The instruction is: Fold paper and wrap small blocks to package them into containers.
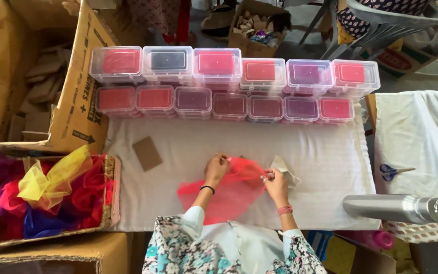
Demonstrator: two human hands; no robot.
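Sheer red net fabric [229, 190]; glossy clear plastic boxes [229, 78].

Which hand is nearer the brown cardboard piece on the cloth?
Left. The left hand pinches the red net fabric just right of the brown cardboard piece; the right hand is farther right, beyond the fabric.

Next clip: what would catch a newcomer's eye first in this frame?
First, the two rows of clear lidded boxes with red, pink and purple contents, lined up along the far edge of the white cloth. Next, the sheer red net fabric at the near centre, pinched at its top edge by the left hand and right hand. At the left, a basket overflows with yellow, pink, red and blue net pieces.
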